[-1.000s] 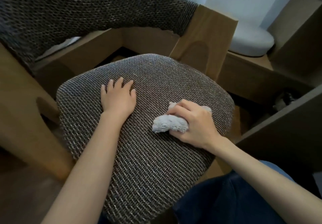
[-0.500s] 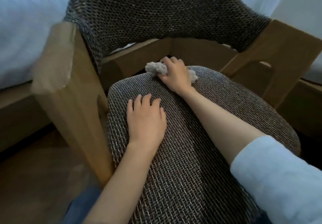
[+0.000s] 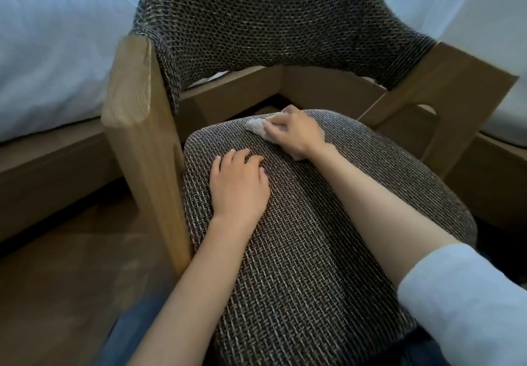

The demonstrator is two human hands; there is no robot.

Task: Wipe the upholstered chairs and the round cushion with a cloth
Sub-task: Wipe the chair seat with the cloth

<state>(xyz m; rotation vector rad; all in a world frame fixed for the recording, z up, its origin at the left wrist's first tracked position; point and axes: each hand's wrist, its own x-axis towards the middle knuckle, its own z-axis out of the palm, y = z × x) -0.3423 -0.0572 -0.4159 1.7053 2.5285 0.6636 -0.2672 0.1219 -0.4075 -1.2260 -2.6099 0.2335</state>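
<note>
White bedding (image 3: 57,37) fills the background on both sides, above a dark wooden floor (image 3: 57,280); a woven-upholstered chair stands against the bed.

A small pale cloth (image 3: 258,126) lies bunched at the rear edge of the chair seat (image 3: 313,251), a little left of the seat's middle. The right hand (image 3: 296,134) covers most of it, fingers (image 3: 278,122) curled down over it and pressing it onto the weave. One end pokes out to the left of the knuckles, so its long axis runs roughly along the rear edge.

The left hand (image 3: 238,186) lies flat on the seat, closer to the person and to the cloth's left, fingers relaxed, slightly apart and holding nothing; it looks like a brace.

Nearly all of the seat lies between the cloth and the person. A stroke drawn straight back has open weave, while one angled left would meet the left hand. The backrest (image 3: 271,17) rises beyond a gap behind the cloth, flanked by the wooden frame (image 3: 137,126). No round cushion is in view.
</note>
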